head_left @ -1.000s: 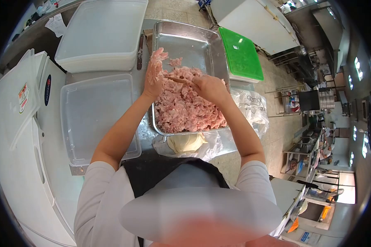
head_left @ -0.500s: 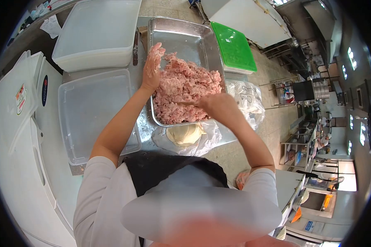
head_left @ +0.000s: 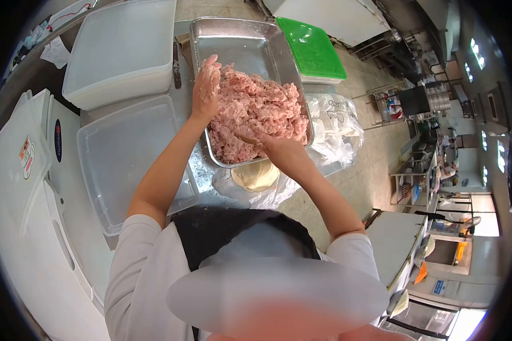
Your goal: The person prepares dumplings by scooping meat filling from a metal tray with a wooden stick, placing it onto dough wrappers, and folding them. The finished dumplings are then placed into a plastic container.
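A metal tray [head_left: 244,40] holds a heap of pink minced meat [head_left: 261,111] in its near half. My left hand [head_left: 205,88] rests flat against the left side of the meat, fingers together and smeared with mince. My right hand [head_left: 279,150] is at the near edge of the meat, closed on a thin wooden stick [head_left: 246,137] that pokes into the mince. A stack of pale round dough wrappers [head_left: 256,175] lies on clear plastic just in front of the tray.
Two translucent plastic containers [head_left: 125,148] [head_left: 119,48] lie left of the tray, a green-lidded box [head_left: 310,48] to its right, and a plastic bag [head_left: 338,128] beside it. A white appliance [head_left: 23,187] stands at far left. Kitchen racks fill the right.
My right hand has drawn back from the middle of the meat to its near edge with the stick. My left hand has stayed on the meat's left side. The view has shifted.
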Demonstrator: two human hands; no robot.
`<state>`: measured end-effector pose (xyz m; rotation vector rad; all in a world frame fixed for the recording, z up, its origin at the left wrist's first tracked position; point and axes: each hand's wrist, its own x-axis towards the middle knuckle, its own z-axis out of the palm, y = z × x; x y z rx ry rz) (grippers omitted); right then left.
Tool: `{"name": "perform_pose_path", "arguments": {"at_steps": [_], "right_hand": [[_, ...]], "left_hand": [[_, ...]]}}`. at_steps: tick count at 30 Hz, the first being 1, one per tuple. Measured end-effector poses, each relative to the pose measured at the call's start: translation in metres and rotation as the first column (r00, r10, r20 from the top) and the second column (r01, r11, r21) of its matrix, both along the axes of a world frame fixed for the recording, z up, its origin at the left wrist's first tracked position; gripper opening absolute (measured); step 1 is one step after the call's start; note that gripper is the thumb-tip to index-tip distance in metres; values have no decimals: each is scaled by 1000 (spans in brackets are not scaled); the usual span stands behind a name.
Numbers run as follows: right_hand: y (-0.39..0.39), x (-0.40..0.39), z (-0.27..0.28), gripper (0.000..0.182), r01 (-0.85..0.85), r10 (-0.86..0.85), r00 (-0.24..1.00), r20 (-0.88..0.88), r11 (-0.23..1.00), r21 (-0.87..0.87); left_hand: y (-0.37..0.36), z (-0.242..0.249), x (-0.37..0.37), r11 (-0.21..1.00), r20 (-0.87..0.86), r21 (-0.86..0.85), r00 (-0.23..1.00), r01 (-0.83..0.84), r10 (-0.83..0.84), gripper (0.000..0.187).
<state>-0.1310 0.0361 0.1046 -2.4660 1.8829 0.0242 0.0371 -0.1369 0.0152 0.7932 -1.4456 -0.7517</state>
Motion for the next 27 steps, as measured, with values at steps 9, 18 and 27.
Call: {"name": "perform_pose_path", "arguments": {"at_steps": [9, 18, 27], "right_hand": [[-17, 13, 90, 11, -39, 4, 940, -340, 995, -94], [-51, -1, -6, 8, 79, -89, 992, -90, 990, -113], [-79, 12, 77, 13, -185, 57, 902, -428, 946, -264]], "left_hand": [[-3, -2, 2, 999, -103, 46, 994, 28, -23, 49], [-2, -3, -1, 999, 59, 34, 998, -23, 21, 49], [-5, -7, -3, 997, 38, -49, 998, -52, 54, 42]]}}
